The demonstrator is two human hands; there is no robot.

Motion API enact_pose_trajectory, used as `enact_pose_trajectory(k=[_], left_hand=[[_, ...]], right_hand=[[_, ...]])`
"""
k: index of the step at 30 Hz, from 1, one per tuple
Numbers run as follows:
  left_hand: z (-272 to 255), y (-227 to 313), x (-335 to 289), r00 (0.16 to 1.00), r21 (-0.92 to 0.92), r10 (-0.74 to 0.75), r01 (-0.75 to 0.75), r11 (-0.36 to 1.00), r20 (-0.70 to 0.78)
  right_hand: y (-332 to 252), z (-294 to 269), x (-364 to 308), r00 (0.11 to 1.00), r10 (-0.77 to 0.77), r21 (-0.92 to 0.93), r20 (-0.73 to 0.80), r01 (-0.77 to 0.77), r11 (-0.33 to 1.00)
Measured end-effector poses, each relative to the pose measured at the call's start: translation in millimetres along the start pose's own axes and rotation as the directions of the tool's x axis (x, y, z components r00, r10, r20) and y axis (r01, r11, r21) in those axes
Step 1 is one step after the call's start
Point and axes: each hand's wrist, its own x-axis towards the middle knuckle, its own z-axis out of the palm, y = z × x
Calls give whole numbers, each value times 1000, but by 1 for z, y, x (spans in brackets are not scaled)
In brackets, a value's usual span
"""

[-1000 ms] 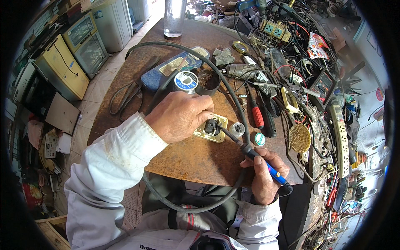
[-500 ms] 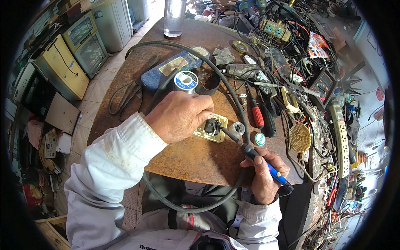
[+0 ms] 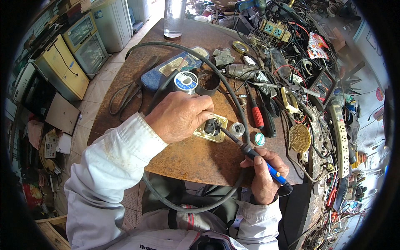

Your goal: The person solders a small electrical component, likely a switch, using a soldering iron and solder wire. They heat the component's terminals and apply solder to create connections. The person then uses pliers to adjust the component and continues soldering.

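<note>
My right hand (image 3: 266, 177) grips the handle of a blue and black soldering iron (image 3: 273, 171). The iron's tip reaches the black part (image 3: 212, 126) seated inside a small cream plastic housing (image 3: 209, 138) on the table. Over the housing's left side, my left hand (image 3: 178, 116) is closed in a pinch; whatever lies between its fingertips is hidden. A spool of solder wire (image 3: 186, 81) stands just beyond that hand, beside a dark round tin (image 3: 208, 80). To the housing's right sit a small clear jar (image 3: 237, 129) and a green-and-white round lid (image 3: 259, 139).
A thick black cable (image 3: 196, 208) loops around the work and hangs over the wooden table's (image 3: 179, 164) front edge. Scissors (image 3: 133, 89), a blue case (image 3: 160, 75) and a clear bottle (image 3: 173, 21) lie beyond. At right are a red-handled screwdriver (image 3: 257, 114), a power strip (image 3: 340, 141) and tangled wires.
</note>
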Motion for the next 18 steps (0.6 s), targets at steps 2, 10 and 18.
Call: enact_pose_trajectory(k=[2, 10, 18], left_hand=[[0, 0, 0, 1000, 2, -4, 4, 1000, 1], [-1, 1, 0, 1000, 8, -3, 3, 1000, 3], [-1, 0, 0, 1000, 15, -3, 3, 1000, 2]], right_hand=[[0, 0, 0, 1000, 0, -9, 4, 0, 1000], [0, 0, 0, 1000, 8, -4, -1, -8, 1000], [1, 0, 0, 1000, 7, 25, -2, -7, 1000]])
